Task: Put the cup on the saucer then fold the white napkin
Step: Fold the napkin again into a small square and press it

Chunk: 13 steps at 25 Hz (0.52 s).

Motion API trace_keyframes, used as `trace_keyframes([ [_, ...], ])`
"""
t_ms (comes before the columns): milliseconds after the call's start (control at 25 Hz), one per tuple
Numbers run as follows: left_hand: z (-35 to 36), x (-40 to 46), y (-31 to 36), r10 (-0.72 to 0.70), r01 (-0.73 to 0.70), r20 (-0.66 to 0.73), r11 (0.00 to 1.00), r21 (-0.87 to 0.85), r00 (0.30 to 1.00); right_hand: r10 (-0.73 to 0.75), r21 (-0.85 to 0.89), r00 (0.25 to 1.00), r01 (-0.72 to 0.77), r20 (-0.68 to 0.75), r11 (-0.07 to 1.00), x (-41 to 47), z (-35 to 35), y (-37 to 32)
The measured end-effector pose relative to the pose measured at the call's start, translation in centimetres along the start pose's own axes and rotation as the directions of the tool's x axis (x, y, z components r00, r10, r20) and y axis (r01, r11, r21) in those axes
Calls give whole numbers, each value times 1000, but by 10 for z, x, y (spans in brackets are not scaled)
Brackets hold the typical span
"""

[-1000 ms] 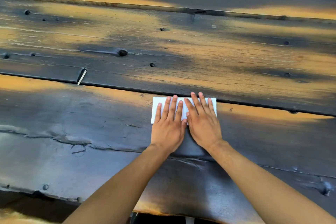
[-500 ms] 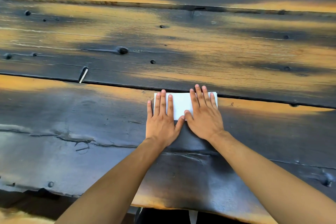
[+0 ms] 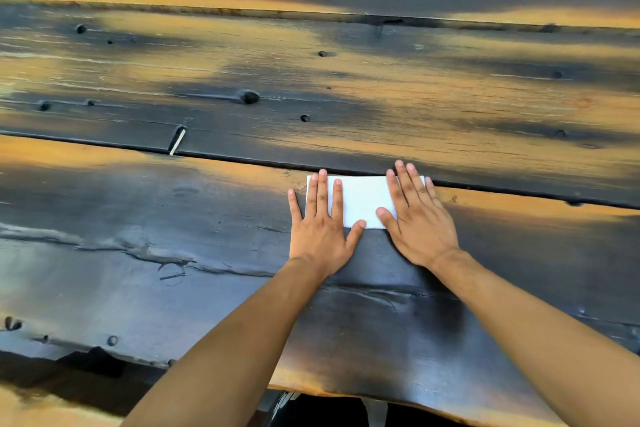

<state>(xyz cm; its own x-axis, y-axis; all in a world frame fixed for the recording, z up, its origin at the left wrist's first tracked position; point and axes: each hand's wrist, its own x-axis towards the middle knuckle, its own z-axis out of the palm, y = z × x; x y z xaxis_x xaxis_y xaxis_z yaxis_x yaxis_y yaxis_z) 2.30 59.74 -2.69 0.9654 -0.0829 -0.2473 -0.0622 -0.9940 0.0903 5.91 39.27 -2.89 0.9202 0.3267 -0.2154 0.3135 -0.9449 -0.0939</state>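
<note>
- The white napkin (image 3: 362, 199), folded to a strip, lies flat on the dark wooden table (image 3: 173, 253), just below a plank seam (image 3: 242, 160).
- Left hand (image 3: 320, 234) and right hand (image 3: 420, 229) lie flat with fingers spread, pressing its two ends.
- A pale sliver (image 3: 177, 145) sticks from the seam, well apart.

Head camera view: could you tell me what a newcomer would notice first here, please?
First, the white napkin, a folded rectangle lying against a plank seam of the dark, orange-streaked wooden table. The left hand and the right hand lie flat, fingers spread, on its two ends. No cup or saucer is in view.
</note>
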Motion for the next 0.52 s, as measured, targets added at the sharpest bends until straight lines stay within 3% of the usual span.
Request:
trace_keyframes([
  [280,-15,4,11,-39,37,27,998,46,999,33,69,999,-34,18,997,-9,-5,20],
  [320,-17,6,18,-2,2,4,1000,27,1000,23,66,999,-25,30,998,-10,-5,23],
  [440,-13,14,50,294,-293,-32,956,14,955,37,85,998,-42,54,996,-9,-3,22],
  [520,-8,19,67,367,-367,-19,930,0,930,25,61,998,-29,54,998,-9,-3,23],
])
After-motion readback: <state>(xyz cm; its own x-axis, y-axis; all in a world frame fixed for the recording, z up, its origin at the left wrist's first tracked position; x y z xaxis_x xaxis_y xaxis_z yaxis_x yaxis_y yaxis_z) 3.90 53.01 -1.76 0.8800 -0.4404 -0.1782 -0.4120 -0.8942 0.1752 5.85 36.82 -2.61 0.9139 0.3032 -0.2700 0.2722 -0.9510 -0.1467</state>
